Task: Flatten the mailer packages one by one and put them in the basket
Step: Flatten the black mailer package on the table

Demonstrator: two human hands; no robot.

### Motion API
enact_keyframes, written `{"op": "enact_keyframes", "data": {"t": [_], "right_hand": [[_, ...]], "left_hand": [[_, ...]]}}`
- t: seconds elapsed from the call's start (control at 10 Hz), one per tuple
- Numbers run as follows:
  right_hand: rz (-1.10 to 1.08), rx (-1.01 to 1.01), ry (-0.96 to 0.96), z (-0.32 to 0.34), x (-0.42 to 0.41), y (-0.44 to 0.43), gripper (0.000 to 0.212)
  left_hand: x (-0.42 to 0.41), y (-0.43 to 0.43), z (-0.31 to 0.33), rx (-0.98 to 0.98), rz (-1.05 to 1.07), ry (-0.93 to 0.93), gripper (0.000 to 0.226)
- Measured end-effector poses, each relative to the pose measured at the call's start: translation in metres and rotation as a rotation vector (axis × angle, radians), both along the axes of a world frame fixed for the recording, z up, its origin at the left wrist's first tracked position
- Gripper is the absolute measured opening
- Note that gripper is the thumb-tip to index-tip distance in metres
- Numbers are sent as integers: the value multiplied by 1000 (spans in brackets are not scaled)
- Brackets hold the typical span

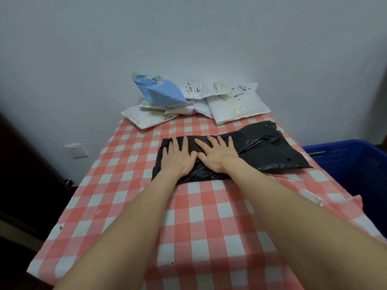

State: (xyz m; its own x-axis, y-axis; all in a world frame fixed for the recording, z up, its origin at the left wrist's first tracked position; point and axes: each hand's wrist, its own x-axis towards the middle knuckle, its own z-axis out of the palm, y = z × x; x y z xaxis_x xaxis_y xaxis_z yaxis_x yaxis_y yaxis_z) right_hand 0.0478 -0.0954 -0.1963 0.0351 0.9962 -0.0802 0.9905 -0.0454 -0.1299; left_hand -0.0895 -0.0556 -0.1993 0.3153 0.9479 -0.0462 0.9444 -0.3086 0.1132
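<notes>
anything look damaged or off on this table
Yes. The black mailer has small holes near its right end, and the checked tablecloth shows scattered nicks and a ragged tear along its right edge.

A table (211, 237) is covered by a red-and-white checked cloth (125, 185). On the cloth, a black mailer (272, 151) lies across the middle. A pile of white mailers (236, 105) sits at the far end.

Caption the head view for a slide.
Left hand and right hand press black mailer flat on checked table; blue basket beside.
</notes>
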Motion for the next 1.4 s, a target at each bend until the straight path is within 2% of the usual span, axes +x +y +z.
{"op": "enact_keyframes", "data": {"t": [0.4,0.5,0.6,0.7,0.8,0.9,1.1,1.2,1.4], "right_hand": [[-16,12,1,-2,1,1,55],[-31,7,116,5,1,0,56],[-104,183,459,22,11,-7,58],[-162,389,318,35,35,-19,55],[-183,252,148,35,63,-30,64],[-212,150,60,28,86,-38,64],[-203,30,51,13,105,-45,60],[-200,-1,49,2,106,-47,61],[-212,-8,53,-3,107,-45,59]], "left_hand": [[-1,0,0,9,-11,-2,60],[-3,-1,3,-5,-14,-12,58],[-1,-3,14,45,64,-46,58],[21,-10,27,197,11,-48,57],[58,-20,37,231,-143,-121,54],[90,-30,36,175,-263,-80,54],[110,-35,22,17,-280,44,53],[108,-38,11,48,-278,111,53],[110,-36,5,51,-260,119,52]]}}
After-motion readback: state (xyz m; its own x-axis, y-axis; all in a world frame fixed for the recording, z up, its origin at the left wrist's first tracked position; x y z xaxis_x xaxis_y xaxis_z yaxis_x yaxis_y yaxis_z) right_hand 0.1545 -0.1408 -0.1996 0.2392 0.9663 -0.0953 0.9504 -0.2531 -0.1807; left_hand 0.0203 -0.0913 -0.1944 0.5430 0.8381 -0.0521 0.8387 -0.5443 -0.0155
